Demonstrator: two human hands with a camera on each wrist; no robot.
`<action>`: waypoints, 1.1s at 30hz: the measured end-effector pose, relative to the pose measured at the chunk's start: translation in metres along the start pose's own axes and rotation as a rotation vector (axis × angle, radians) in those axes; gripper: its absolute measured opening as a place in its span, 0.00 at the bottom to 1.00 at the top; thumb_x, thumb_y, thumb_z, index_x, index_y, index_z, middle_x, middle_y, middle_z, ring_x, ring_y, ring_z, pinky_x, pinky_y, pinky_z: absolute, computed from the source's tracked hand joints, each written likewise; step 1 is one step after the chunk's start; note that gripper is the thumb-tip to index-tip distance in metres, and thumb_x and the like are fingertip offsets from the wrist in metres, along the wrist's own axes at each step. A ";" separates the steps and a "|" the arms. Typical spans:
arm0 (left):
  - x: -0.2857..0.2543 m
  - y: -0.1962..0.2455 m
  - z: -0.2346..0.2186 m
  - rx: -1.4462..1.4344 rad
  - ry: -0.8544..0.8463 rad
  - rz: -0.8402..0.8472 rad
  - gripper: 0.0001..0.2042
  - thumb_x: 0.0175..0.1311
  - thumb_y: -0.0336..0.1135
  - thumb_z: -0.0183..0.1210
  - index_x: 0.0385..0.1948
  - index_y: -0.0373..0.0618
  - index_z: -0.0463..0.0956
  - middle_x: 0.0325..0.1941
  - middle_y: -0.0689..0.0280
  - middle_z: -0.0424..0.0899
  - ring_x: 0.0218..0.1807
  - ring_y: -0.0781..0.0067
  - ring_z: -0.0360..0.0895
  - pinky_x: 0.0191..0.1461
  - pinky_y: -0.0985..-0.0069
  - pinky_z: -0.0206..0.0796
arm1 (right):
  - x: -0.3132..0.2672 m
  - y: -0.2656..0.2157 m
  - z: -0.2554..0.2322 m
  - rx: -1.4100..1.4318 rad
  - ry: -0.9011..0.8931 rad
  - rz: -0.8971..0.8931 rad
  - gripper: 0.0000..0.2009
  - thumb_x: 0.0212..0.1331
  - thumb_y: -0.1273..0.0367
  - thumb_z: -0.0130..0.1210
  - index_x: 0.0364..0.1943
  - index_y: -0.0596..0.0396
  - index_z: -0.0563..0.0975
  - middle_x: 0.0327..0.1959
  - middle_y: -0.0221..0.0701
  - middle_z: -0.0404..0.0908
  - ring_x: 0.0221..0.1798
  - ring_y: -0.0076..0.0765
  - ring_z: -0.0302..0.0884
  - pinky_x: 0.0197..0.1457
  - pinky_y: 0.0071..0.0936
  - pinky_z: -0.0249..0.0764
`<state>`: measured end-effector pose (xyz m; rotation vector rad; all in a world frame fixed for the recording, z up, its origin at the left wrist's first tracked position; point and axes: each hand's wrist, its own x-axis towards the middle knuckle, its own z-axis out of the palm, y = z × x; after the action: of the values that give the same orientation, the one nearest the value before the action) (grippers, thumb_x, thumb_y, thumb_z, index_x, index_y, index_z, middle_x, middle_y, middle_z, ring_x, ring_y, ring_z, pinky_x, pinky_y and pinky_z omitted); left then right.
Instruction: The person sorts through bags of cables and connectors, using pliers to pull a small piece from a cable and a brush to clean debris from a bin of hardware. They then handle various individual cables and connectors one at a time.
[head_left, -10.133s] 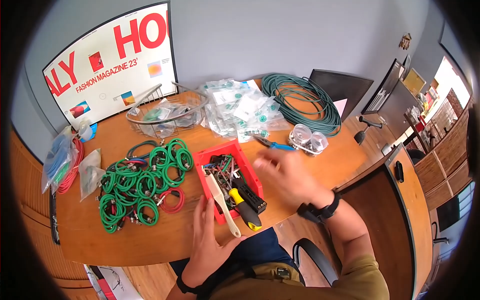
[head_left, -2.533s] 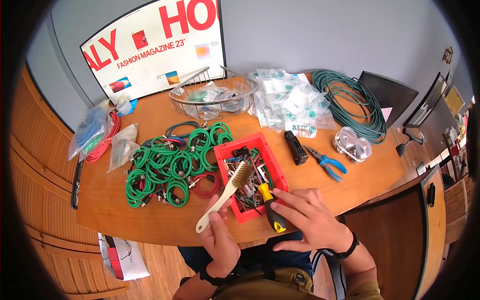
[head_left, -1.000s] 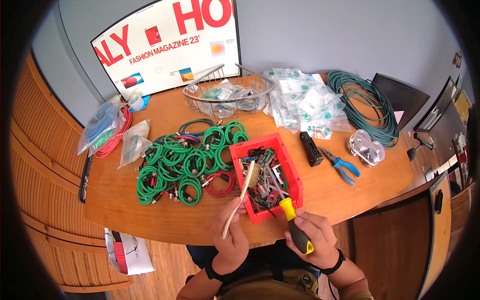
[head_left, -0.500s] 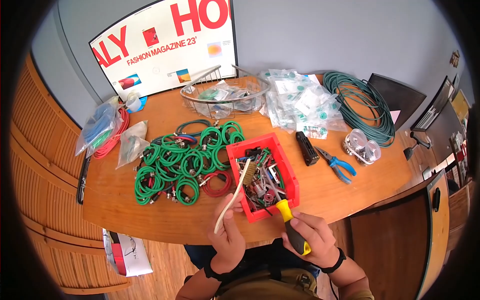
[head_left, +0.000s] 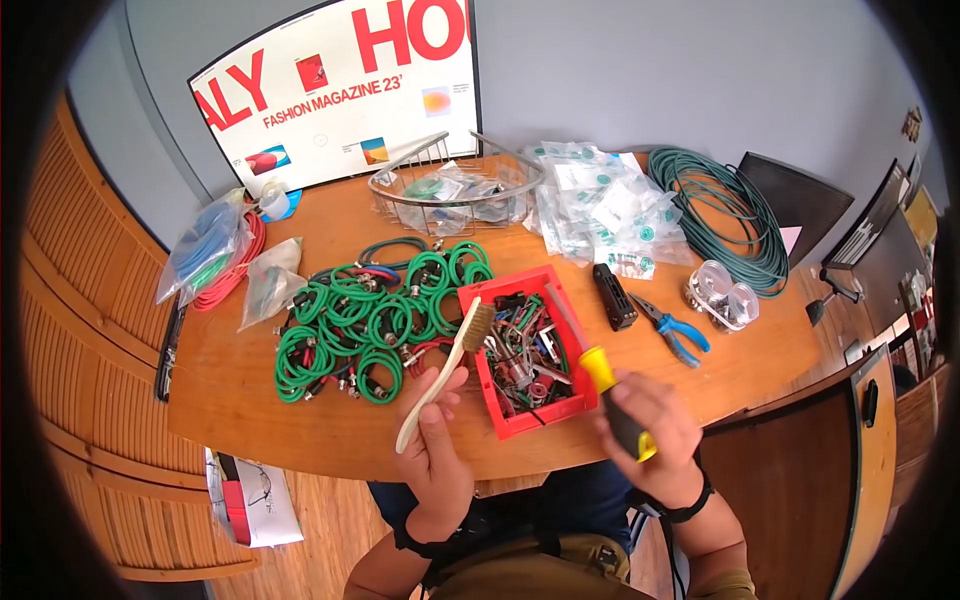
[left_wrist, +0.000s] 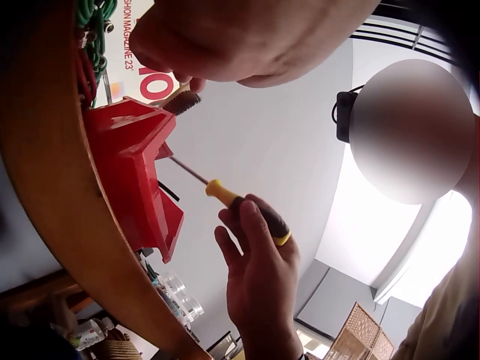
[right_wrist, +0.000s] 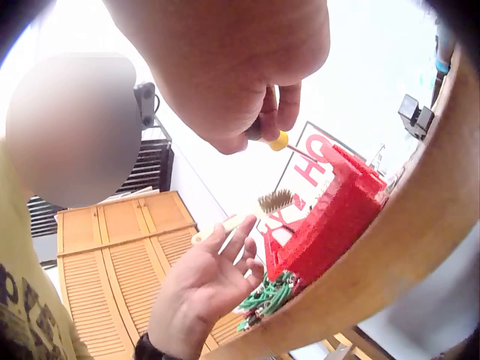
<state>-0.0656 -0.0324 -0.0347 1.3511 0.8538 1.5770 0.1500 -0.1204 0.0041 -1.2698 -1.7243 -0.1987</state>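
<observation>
My left hand (head_left: 440, 455) pinches the pale handle of a wire brush (head_left: 452, 372), whose bristles stand beside the left wall of a red bin (head_left: 497, 400). My right hand (head_left: 655, 435) grips the yellow and black handle of a screwdriver (head_left: 622, 415), its shaft slanting up over the bin's right side. The bin is filled with a jumble of small parts (head_left: 530, 350): metal pieces, wires and connectors. In the left wrist view the screwdriver (left_wrist: 247, 211) points at the bin's edge. The right wrist view shows the brush bristles (right_wrist: 275, 201) close to the bin (right_wrist: 330, 214).
Coiled green cables (head_left: 385, 325) lie left of the bin. On its right are a black tool (head_left: 614, 298), blue-handled pliers (head_left: 675, 330) and clear jars (head_left: 722, 298). Behind stand a wire basket (head_left: 455, 215), plastic bags (head_left: 605, 205), a dark green cable coil (head_left: 740, 215) and a monitor (head_left: 340, 90).
Earlier, the black tool left the bin for the table, and both hands picked up the brush and screwdriver. Lately the screwdriver has swung right out of the parts; the brush has shifted left.
</observation>
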 end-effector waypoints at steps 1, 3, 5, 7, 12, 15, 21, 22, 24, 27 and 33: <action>0.001 0.003 0.000 0.018 -0.021 0.018 0.21 0.87 0.41 0.45 0.68 0.34 0.72 0.59 0.56 0.88 0.48 0.80 0.75 0.55 0.78 0.67 | 0.002 0.004 -0.006 -0.060 0.040 0.049 0.23 0.51 0.79 0.75 0.54 0.60 0.82 0.55 0.48 0.85 0.54 0.53 0.88 0.57 0.39 0.85; 0.002 0.006 -0.002 0.034 -0.045 0.037 0.21 0.87 0.41 0.45 0.69 0.34 0.72 0.59 0.55 0.88 0.49 0.79 0.76 0.55 0.78 0.67 | 0.000 0.016 -0.015 -0.140 0.089 0.140 0.23 0.51 0.81 0.73 0.53 0.61 0.82 0.57 0.50 0.85 0.56 0.54 0.88 0.59 0.39 0.84; 0.002 0.007 -0.003 0.122 -0.110 0.081 0.21 0.87 0.39 0.46 0.71 0.33 0.70 0.59 0.55 0.88 0.51 0.78 0.77 0.57 0.77 0.68 | -0.006 0.029 -0.021 -0.141 0.032 0.184 0.22 0.51 0.81 0.73 0.53 0.61 0.83 0.58 0.50 0.85 0.56 0.53 0.88 0.58 0.39 0.84; 0.001 0.006 -0.003 0.121 -0.132 0.089 0.19 0.85 0.35 0.47 0.69 0.35 0.73 0.58 0.53 0.89 0.52 0.74 0.78 0.59 0.74 0.70 | -0.015 0.037 -0.022 -0.119 -0.044 0.252 0.19 0.54 0.81 0.71 0.52 0.61 0.84 0.58 0.48 0.85 0.56 0.52 0.88 0.58 0.38 0.84; 0.009 0.011 0.000 0.296 -0.295 0.224 0.18 0.80 0.30 0.54 0.68 0.38 0.76 0.55 0.53 0.89 0.50 0.68 0.79 0.56 0.69 0.72 | -0.033 0.051 -0.015 -0.164 -0.172 0.201 0.21 0.55 0.80 0.71 0.55 0.60 0.84 0.56 0.45 0.86 0.54 0.52 0.87 0.57 0.38 0.85; 0.006 0.019 0.005 0.629 -0.495 0.483 0.22 0.59 0.25 0.63 0.58 0.42 0.85 0.49 0.57 0.88 0.47 0.55 0.78 0.52 0.62 0.69 | -0.031 0.056 -0.017 -0.189 -0.216 0.198 0.21 0.56 0.78 0.71 0.55 0.61 0.84 0.57 0.45 0.85 0.54 0.52 0.86 0.58 0.39 0.83; -0.002 0.029 0.014 0.828 -0.559 0.706 0.23 0.57 0.31 0.65 0.58 0.52 0.87 0.52 0.66 0.86 0.48 0.65 0.77 0.51 0.66 0.63 | -0.003 0.034 -0.034 -0.350 -0.153 0.184 0.15 0.60 0.77 0.68 0.52 0.62 0.84 0.50 0.43 0.87 0.45 0.48 0.84 0.51 0.37 0.81; -0.003 0.030 0.017 0.858 -0.583 0.758 0.23 0.58 0.33 0.65 0.58 0.53 0.87 0.53 0.67 0.85 0.48 0.67 0.77 0.51 0.66 0.63 | 0.000 0.025 -0.038 -0.347 -0.159 0.180 0.15 0.60 0.77 0.68 0.52 0.62 0.84 0.50 0.43 0.87 0.45 0.48 0.84 0.51 0.37 0.81; -0.006 0.027 0.022 0.874 -0.594 0.806 0.21 0.58 0.35 0.64 0.56 0.55 0.87 0.54 0.69 0.84 0.49 0.69 0.77 0.51 0.66 0.64 | 0.002 0.007 -0.039 0.069 -0.290 0.424 0.12 0.64 0.77 0.66 0.51 0.62 0.82 0.41 0.40 0.88 0.37 0.41 0.86 0.46 0.32 0.82; -0.011 0.023 0.030 0.802 -0.665 0.876 0.19 0.59 0.34 0.64 0.53 0.52 0.87 0.53 0.67 0.84 0.50 0.69 0.77 0.50 0.66 0.69 | 0.003 -0.003 -0.018 0.535 -0.295 0.647 0.10 0.70 0.75 0.65 0.49 0.61 0.76 0.36 0.31 0.85 0.38 0.22 0.85 0.43 0.23 0.81; -0.002 0.026 0.022 0.761 -0.624 0.904 0.18 0.58 0.31 0.65 0.51 0.44 0.88 0.54 0.65 0.86 0.48 0.69 0.78 0.47 0.69 0.69 | 0.014 0.004 -0.001 0.971 -0.244 0.814 0.09 0.71 0.77 0.64 0.42 0.55 0.72 0.39 0.24 0.83 0.41 0.12 0.79 0.44 0.17 0.76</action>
<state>-0.0487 -0.0448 -0.0083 2.8761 0.4446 1.2730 0.1540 -0.1099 0.0134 -1.1206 -1.0756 1.1607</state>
